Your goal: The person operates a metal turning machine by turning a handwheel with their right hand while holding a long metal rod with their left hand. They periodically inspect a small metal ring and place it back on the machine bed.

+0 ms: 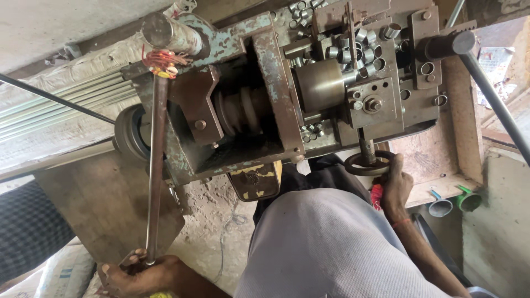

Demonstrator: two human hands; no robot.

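Handwheel (369,164) under rusty machine (265,94) — right hand (396,185) fingers curled on it; left hand (132,273) fingers grip long lever (154,165). Dusty concrete floor (210,221) below; red-white label (493,60) on wall beyond right fingers.

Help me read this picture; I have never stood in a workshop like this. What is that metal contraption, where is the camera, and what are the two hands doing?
The camera sits on the person's head and looks down, so you see their own lap and both hands. In front stands a worn machine of brown and chipped blue-green metal, with a shiny cylinder in its middle. Many short metal rings lie scattered over its top. The left hand has its grip closed on the lower end of a long metal lever that runs up to the machine. The right hand holds a small round handwheel at the machine's near edge. Two tubes with green ends lie lower right.
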